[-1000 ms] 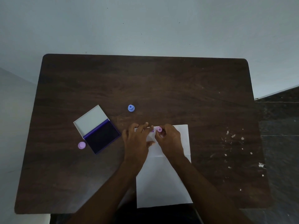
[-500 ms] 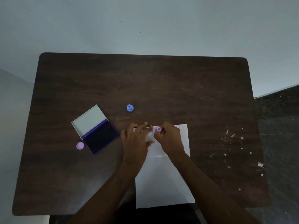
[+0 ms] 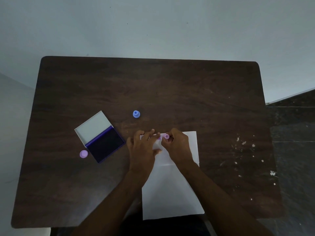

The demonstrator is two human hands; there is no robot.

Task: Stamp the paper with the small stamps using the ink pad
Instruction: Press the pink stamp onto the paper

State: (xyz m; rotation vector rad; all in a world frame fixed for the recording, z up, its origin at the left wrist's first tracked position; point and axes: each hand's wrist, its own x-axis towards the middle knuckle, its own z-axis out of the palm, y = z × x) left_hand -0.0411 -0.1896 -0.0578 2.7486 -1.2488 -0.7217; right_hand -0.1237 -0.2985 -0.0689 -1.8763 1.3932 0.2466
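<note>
A white sheet of paper [image 3: 172, 189] lies on the dark wooden table [image 3: 170, 92], reaching its near edge. My right hand [image 3: 178, 147] pinches a small pink stamp [image 3: 166, 136] upright near the paper's top left corner. A purple print [image 3: 159, 138] shows on the paper just left of the stamp. My left hand [image 3: 142, 148] lies flat with spread fingers on the paper's top left part. The open ink pad [image 3: 105, 145], dark blue with a white lid [image 3: 92, 127], sits to the left. A blue stamp [image 3: 136, 114] stands behind my hands.
A pink stamp or cap [image 3: 83, 153] rests left of the ink pad. White flecks [image 3: 245, 143] mark the table's right side. A pale wall stands behind the table, and a dark tiled floor [image 3: 293, 150] shows at the right.
My hands hold almost the same pose. The purple print beside the stamp shows more plainly now. The view has shifted slightly.
</note>
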